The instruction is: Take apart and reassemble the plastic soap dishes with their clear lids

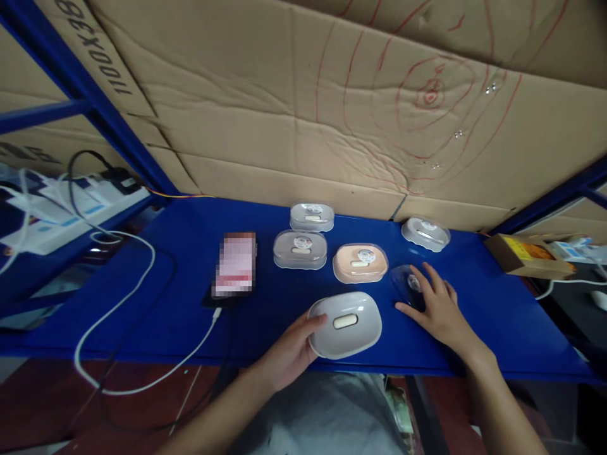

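My left hand holds a grey oval soap dish by its left edge, thumb on the inner face. The dish is tilted towards me, with a small cream-coloured bar in its middle. My right hand spans a clear plastic lid low over the blue table, thumb at its near side and index finger at its far side. A round label shows on the lid. Beyond my hands are a lidded pink soap dish and lidded grey soap dishes, one left of it and another behind.
Another lidded grey dish stands at the back right. A phone lies left, its white cable looping over the table. Cardboard walls the back. Power strips sit far left, a small box right.
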Motion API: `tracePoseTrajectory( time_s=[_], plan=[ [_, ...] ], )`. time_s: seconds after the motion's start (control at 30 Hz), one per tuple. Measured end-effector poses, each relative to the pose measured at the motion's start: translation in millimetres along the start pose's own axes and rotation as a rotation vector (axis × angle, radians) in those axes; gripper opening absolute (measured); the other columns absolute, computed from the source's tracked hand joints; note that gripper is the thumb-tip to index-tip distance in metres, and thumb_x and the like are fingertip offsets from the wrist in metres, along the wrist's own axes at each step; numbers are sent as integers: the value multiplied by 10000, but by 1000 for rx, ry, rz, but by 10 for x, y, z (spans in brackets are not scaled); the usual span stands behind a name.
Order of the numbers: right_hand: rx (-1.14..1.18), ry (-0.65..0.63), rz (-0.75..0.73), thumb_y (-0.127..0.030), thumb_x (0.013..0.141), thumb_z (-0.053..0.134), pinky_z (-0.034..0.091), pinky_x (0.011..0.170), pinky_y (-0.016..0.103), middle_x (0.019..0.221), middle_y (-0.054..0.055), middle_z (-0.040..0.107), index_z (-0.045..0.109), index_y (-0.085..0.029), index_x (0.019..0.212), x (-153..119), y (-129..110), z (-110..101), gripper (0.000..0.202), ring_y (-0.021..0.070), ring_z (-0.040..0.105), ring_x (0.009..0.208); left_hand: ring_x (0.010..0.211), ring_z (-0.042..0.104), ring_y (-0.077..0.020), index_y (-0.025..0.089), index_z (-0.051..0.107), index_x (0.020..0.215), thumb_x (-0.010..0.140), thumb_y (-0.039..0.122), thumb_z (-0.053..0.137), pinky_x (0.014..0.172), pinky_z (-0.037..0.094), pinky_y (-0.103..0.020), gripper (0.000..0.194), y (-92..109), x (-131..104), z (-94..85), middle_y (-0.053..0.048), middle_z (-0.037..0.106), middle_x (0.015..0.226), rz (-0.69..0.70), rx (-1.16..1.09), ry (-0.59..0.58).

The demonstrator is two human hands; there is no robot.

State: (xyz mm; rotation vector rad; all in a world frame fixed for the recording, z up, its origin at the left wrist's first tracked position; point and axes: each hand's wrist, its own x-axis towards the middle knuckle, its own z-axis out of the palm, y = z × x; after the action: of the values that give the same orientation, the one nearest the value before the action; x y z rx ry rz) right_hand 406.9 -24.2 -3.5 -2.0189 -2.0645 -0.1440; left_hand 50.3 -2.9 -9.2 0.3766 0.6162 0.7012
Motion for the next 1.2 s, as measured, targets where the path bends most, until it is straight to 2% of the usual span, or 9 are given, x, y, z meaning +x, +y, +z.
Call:
tracePoseTrajectory(
  time_s=[0.17,0.23,0.37,0.5,0.63,0.73,0.9,1.03,1.2],
  plan=[
    [303,41,-12,-542,985,653,473,1171,581,1608,189,486,463,-249,1544,-53,-157,-279,658,366,519,1468,1258,701,-347,185,712,1347,958,432,755,1076,544,-514,462,-1,-11,-14,-125,797,1245,-15,7,-75],
    [379,16,-162,-466,985,674,454,1199,561,1660,164,435,442,-273,1566,-71,-377,-447,654,345,458,1522,1238,709,-359,178,701,1367,972,501,717,1067,544,-546,511,-15,-9,-27,-139,799,1229,-26,15,-98],
    [445,-261,-657,-383,955,719,370,1257,592,1684,129,430,453,-267,1581,3,-979,-660,691,319,364,1586,1283,684,-359,138,744,1296,931,580,734,1124,492,-483,574,-41,12,-36,-158,803,1205,-4,36,-89],
    [451,-290,-837,-335,945,701,268,1297,618,1702,131,402,496,-215,1556,293,-1331,-601,655,315,288,1618,1351,639,-331,176,757,1271,901,638,736,1170,447,-443,593,-1,26,-4,-115,800,1238,11,-27,-36],
    [483,-173,-927,-353,906,697,315,1282,579,1669,136,454,533,-204,1529,551,-1329,-318,661,302,347,1590,1350,643,-309,218,765,1253,911,646,720,1180,438,-440,549,55,18,18,-73,814,1200,45,-89,11],
    [416,-18,-1023,-521,913,734,370,1241,603,1612,153,524,565,-219,1506,561,-1269,-112,687,339,326,1594,1362,631,-316,220,763,1258,884,647,752,1180,435,-437,568,57,0,12,-78,801,1239,66,-50,6],
    [225,219,-1128,-516,965,732,386,1244,621,1556,80,599,574,-274,1513,402,-1257,-95,619,372,239,1624,1309,662,-337,194,767,1231,823,635,823,1132,461,-418,603,35,-19,-23,-100,801,1227,93,44,21],
    [241,234,-1113,-511,1021,652,359,1281,565,1531,27,627,597,-277,1496,388,-1262,-144,532,346,265,1620,1265,689,-340,179,783,1168,824,696,783,1086,487,-412,621,48,-12,-16,-102,826,1111,41,47,39],
    [380,161,-1081,-677,965,644,370,1270,546,1518,85,633,585,-242,1506,397,-1258,-101,697,329,277,1620,1321,660,-344,202,775,1211,802,742,769,1148,451,-437,677,51,-21,45,-90,824,1153,27,70,48]
  ],
)
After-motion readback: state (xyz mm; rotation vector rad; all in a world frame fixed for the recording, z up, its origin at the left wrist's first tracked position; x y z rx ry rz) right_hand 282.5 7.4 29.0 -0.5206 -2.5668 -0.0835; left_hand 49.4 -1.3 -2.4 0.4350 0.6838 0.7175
